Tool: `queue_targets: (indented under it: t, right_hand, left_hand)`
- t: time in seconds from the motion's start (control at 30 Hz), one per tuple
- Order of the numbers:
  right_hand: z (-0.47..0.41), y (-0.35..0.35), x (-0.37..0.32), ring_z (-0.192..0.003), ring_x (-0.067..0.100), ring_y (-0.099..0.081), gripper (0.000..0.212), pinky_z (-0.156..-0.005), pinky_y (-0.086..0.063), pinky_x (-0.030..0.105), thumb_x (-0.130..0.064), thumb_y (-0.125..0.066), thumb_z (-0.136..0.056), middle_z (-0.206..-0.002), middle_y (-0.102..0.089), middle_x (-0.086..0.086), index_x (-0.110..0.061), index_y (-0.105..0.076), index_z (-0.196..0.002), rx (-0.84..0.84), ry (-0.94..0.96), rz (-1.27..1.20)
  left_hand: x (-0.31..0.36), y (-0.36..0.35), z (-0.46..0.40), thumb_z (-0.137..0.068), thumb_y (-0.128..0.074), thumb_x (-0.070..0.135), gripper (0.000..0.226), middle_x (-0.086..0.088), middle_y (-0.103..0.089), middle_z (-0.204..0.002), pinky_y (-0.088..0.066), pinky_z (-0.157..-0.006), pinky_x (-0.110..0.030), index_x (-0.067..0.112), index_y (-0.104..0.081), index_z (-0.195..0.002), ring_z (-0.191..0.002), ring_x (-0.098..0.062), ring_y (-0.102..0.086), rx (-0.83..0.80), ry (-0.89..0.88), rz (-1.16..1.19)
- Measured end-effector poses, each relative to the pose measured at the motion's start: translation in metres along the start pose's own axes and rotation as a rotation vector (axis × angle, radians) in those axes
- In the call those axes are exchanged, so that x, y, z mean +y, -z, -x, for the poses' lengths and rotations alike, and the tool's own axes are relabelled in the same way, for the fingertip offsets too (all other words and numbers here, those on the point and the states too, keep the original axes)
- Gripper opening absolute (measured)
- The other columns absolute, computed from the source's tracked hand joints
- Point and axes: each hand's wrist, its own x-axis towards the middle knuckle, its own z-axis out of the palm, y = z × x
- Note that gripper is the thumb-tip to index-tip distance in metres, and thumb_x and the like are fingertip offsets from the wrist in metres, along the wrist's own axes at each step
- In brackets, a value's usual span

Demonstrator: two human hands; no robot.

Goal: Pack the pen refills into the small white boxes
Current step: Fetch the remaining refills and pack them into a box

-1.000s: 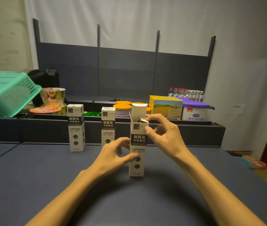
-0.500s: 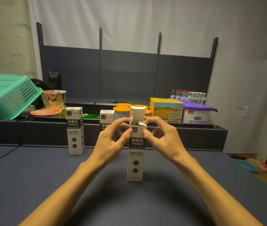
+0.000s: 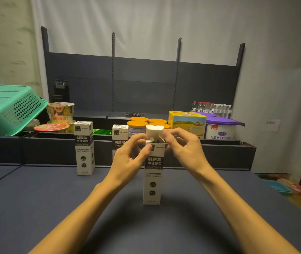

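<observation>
Stood upright near the middle of the dark table: a tall white refill box, lid flap raised, top open. Behind it, at the table's far edge, stood two more closed boxes, the second one partly hidden by the fingers. Pinched the box's top left corner with the left hand, thumb pressed on the front face. Gripped the top right edge with the right hand, fingers curled at the side flap. Off to the left sat a green basket.
</observation>
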Motion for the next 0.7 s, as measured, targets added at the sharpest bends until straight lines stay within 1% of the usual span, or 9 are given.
queue_targets:
  t: [0.07, 0.1, 0.2, 0.23, 0.33, 0.43, 0.5, 0.6, 0.7]
  right_hand:
    - [-0.006, -0.001, -0.006, -0.074, 0.004, -0.065, 0.011, -0.052, -0.048, 0.015, -0.024, -0.059, -0.093, -0.093, -0.068, 0.003, -0.013, -0.057, -0.089, 0.025, -0.008, -0.065]
    - [-0.008, -0.001, -0.007, -0.075, 0.006, -0.066, 0.01, -0.052, -0.049, 0.016, -0.022, -0.06, -0.093, -0.091, -0.068, 0.005, -0.014, -0.055, -0.092, 0.033, -0.002, -0.082]
    - [-0.012, 0.001, -0.006, -0.085, 0.014, -0.068, 0.017, -0.062, -0.058, 0.027, -0.024, -0.062, -0.092, -0.09, -0.069, 0.0, -0.022, -0.058, -0.108, -0.007, 0.059, -0.006]
    - [-0.012, 0.002, -0.005, -0.086, 0.013, -0.066, 0.016, -0.064, -0.058, 0.027, -0.024, -0.062, -0.092, -0.092, -0.069, -0.002, -0.022, -0.062, -0.108, -0.027, 0.076, 0.043]
    - [-0.008, 0.005, -0.002, -0.08, 0.006, -0.06, 0.013, -0.06, -0.052, 0.02, -0.024, -0.061, -0.093, -0.098, -0.068, -0.004, -0.016, -0.07, -0.098, -0.052, 0.11, 0.144]
    - [-0.005, 0.005, -0.001, -0.08, 0.004, -0.058, 0.014, -0.059, -0.05, 0.017, -0.023, -0.062, -0.093, -0.099, -0.067, -0.004, -0.014, -0.071, -0.099, -0.042, 0.149, 0.178]
    - [-0.004, 0.006, -0.001, -0.082, 0.003, -0.058, 0.014, -0.06, -0.049, 0.015, -0.022, -0.062, -0.093, -0.1, -0.066, -0.005, -0.013, -0.071, -0.099, -0.036, 0.186, 0.21]
    - [-0.004, 0.009, -0.002, -0.087, 0.004, -0.058, 0.015, -0.061, -0.049, 0.013, -0.019, -0.062, -0.093, -0.099, -0.066, -0.003, -0.01, -0.071, -0.101, -0.034, 0.251, 0.274]
    - [-0.005, 0.011, -0.002, -0.088, 0.008, -0.06, 0.014, -0.063, -0.05, 0.014, -0.017, -0.063, -0.092, -0.1, -0.068, 0.002, -0.008, -0.071, -0.1, -0.036, 0.305, 0.321]
  left_hand:
    - [0.0, -0.001, 0.0, -0.089, -0.054, 0.037, 0.026, 0.018, -0.064, -0.101, -0.059, -0.069, -0.028, 0.036, -0.051, -0.115, -0.089, -0.009, -0.064, 0.011, -0.003, -0.009]
    - [0.001, -0.002, 0.0, -0.089, -0.054, 0.036, 0.026, 0.019, -0.064, -0.101, -0.058, -0.069, -0.028, 0.037, -0.051, -0.115, -0.089, -0.009, -0.065, 0.013, -0.004, -0.006]
    - [0.001, -0.002, 0.001, -0.09, -0.056, 0.034, 0.026, 0.019, -0.065, -0.102, -0.058, -0.069, -0.027, 0.035, -0.049, -0.115, -0.09, -0.009, -0.065, 0.017, 0.0, 0.02]
    - [0.001, -0.002, 0.001, -0.091, -0.058, 0.032, 0.026, 0.019, -0.065, -0.101, -0.058, -0.069, -0.028, 0.032, -0.049, -0.115, -0.089, -0.009, -0.065, 0.024, 0.005, 0.029]
    - [0.0, -0.002, 0.002, -0.09, -0.062, 0.026, 0.032, 0.012, -0.067, -0.098, -0.059, -0.068, -0.032, 0.03, -0.045, -0.117, -0.085, -0.012, -0.066, 0.046, -0.007, 0.039]
    - [0.003, -0.003, 0.003, -0.09, -0.062, 0.022, 0.044, 0.012, -0.066, -0.095, -0.057, -0.065, -0.024, 0.04, -0.04, -0.125, -0.082, -0.012, -0.066, 0.057, -0.041, 0.008]
    - [0.004, -0.004, 0.004, -0.092, -0.061, 0.027, 0.042, 0.017, -0.066, -0.097, -0.057, -0.066, -0.023, 0.04, -0.042, -0.127, -0.084, -0.009, -0.066, 0.047, -0.049, -0.014]
    - [0.002, -0.006, 0.003, -0.088, -0.057, 0.042, 0.039, 0.021, -0.066, -0.103, -0.059, -0.067, -0.028, 0.037, -0.048, -0.125, -0.087, -0.012, -0.066, 0.036, -0.051, -0.019]
    - [0.003, -0.006, 0.003, -0.088, -0.057, 0.04, 0.038, 0.026, -0.063, -0.107, -0.058, -0.068, -0.026, 0.037, -0.048, -0.125, -0.089, -0.008, -0.065, 0.031, -0.045, -0.02]
